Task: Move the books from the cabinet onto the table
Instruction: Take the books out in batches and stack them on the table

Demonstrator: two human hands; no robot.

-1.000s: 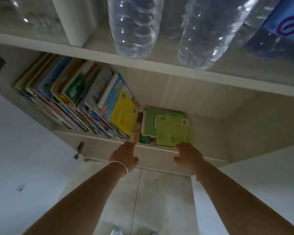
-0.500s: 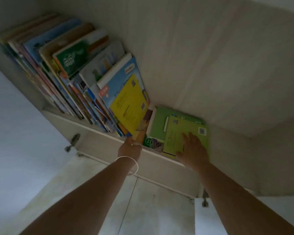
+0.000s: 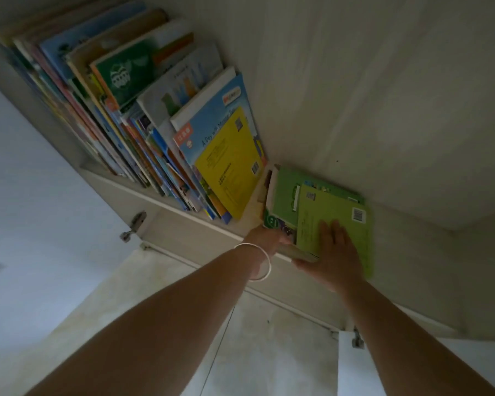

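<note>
Books still in the cabinet [image 3: 355, 95], none on a worktop in our view. We're looking up into an open shelf. Leaning row of books [image 3: 143, 110] fills the left part, tilted rightward; outermost is a blue book [image 3: 212, 121] with a yellow booklet [image 3: 229, 170] lying against its face. Just right of that row, a flat green stack [image 3: 286, 195] lies on the shelf floor, a lighter green booklet [image 3: 337, 215] on top with a barcode at its far corner.

Our right hand [image 3: 335, 252] lies on the top booklet, fingers [image 3: 325, 228] straight and spread on the cover, thumb hooked under the stack's front edge, so it pinches the stack. Our left hand [image 3: 265, 238] is at the stack's near left corner; its fingers are hidden behind the wrist and the books, so we can't tell whether they grip or only touch, probably at the underside. Silver bangle [image 3: 257, 262] on the left wrist.

Stack's front edge overhangs the shelf lip [image 3: 183, 210]. Door hinge [image 3: 133, 224] sits lower left, another hinge [image 3: 356, 340] lower right.
</note>
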